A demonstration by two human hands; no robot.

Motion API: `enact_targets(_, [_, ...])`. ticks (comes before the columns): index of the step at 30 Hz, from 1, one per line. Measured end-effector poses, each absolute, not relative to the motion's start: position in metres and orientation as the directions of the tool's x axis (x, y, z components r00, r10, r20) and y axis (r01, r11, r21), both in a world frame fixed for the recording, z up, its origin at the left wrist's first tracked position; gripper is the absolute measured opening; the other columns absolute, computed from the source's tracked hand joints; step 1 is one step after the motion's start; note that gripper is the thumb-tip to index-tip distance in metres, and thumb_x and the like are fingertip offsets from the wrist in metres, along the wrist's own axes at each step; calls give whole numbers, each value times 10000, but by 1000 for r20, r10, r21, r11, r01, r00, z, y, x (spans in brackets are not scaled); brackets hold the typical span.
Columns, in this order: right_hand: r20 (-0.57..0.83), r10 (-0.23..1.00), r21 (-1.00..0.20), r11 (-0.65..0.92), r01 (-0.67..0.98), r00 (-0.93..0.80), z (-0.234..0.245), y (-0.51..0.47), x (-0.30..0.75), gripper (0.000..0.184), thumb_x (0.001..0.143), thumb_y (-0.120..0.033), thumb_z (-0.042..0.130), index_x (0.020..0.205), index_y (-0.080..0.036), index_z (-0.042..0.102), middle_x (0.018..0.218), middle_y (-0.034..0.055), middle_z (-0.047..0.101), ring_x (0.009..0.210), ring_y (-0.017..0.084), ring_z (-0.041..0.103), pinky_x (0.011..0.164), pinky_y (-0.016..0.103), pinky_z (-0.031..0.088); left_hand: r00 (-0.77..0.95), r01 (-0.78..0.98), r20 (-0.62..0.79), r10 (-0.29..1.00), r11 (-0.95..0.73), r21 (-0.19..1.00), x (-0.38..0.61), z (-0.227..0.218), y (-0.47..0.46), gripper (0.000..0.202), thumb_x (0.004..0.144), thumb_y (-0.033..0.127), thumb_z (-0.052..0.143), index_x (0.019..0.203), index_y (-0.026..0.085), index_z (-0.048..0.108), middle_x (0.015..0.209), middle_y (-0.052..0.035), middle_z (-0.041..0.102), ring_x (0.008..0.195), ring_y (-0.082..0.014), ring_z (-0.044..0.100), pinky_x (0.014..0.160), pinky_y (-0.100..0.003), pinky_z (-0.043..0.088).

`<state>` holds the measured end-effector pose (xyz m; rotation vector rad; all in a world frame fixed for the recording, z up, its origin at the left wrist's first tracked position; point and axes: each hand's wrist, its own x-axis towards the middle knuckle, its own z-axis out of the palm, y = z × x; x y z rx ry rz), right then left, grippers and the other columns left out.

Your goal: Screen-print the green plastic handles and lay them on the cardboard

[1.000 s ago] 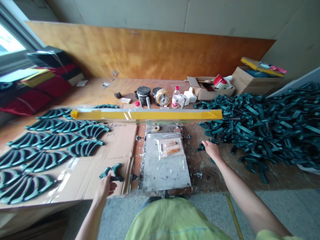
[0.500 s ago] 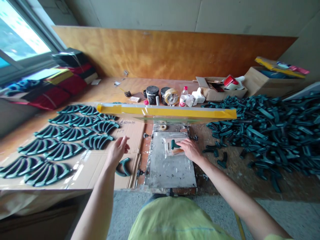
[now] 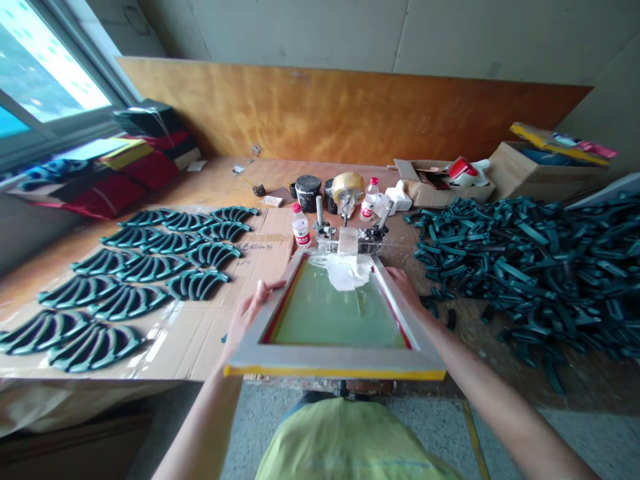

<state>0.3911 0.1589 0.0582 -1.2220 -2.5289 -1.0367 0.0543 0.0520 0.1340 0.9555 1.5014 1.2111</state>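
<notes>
Both my hands grip a wooden silkscreen frame (image 3: 335, 360) with a yellow-taped front edge, hinged at the far end by metal clamps (image 3: 347, 240). My left hand (image 3: 253, 317) holds its left rail and my right hand (image 3: 405, 287) holds its right rail. The frame lies low and tilted over the printing bed, which it hides. White ink (image 3: 345, 272) sits across the far end of the green mesh (image 3: 337, 320). Any part on the bed is hidden beneath the screen.
Rows of dark green plastic parts (image 3: 150, 267) lie on cardboard (image 3: 215, 340) to the left. A large heap of similar parts (image 3: 520, 267) fills the right. Ink tins (image 3: 308, 192), a tape roll (image 3: 348, 188), bottles and cardboard boxes (image 3: 443, 183) stand beyond.
The screen frame has swung down from raised to low over the bed. Both hands have moved onto its side rails. The green part and the bed are now covered.
</notes>
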Motion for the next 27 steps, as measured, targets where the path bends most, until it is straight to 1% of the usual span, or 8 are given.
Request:
enact_targets(2, [462,727,246,445,861,-508,72,177,391,302,899,-89,479,1099,-134,701,1047,93,722,894,176,689,766,255,576,-217,4,-306,927,314,949,54,106,34,682,720,658,649,1200,174,678,879,-57,744,753,-232,677,655,-305,525])
enact_targets(4, [433,807,-99,484,869,-401,83,195,374,424,868,-132,591,1292,-148,581,1278,138,604,1128,222,605,961,336,514,-222,-2,-368,903,377,926,55,72,25,836,684,642,692,1373,192,542,866,-49,733,757,-222,676,653,-296,523])
enact_targets(6, [349,835,-260,522,812,-425,91,208,347,547,819,-156,674,1343,-145,518,1360,161,517,1249,272,498,1053,404,434,-250,20,-364,897,380,925,57,42,23,927,683,631,695,1456,191,433,819,-36,710,722,-207,663,633,-287,516])
enact_targets(12, [36,859,-204,507,838,-511,79,203,304,147,818,-157,651,965,-153,648,908,98,662,904,242,594,803,336,477,-230,111,-358,905,390,914,52,4,27,834,744,627,637,1437,198,461,790,-12,668,658,-174,614,570,-245,462])
enact_targets(17, [58,623,-231,769,597,-780,76,167,336,232,779,10,516,854,-156,660,860,79,661,892,203,564,769,285,431,-209,95,-367,906,393,915,50,2,25,801,774,606,619,1438,190,450,807,-17,667,679,-174,611,582,-243,461])
enact_targets(20, [26,503,-272,836,478,-864,86,165,349,235,766,-4,533,828,-183,672,825,46,658,843,190,562,732,273,421,-223,85,-364,904,390,917,51,2,24,786,773,601,627,1420,182,473,830,-28,678,702,-181,622,605,-247,469])
enact_targets(23, [57,567,-278,799,533,-822,88,171,345,176,796,-65,562,794,-203,671,799,30,650,807,192,561,712,282,421,-234,78,-357,904,384,920,53,6,24,763,771,600,633,1397,184,501,844,-34,689,718,-186,629,623,-251,479])
enact_targets(27, [200,647,-235,761,605,-736,65,153,336,281,841,-19,465,918,-170,689,908,89,666,914,224,559,804,330,446,-232,57,-369,900,392,918,55,16,23,771,760,591,652,1397,185,498,819,-25,688,700,-187,630,611,-253,478])
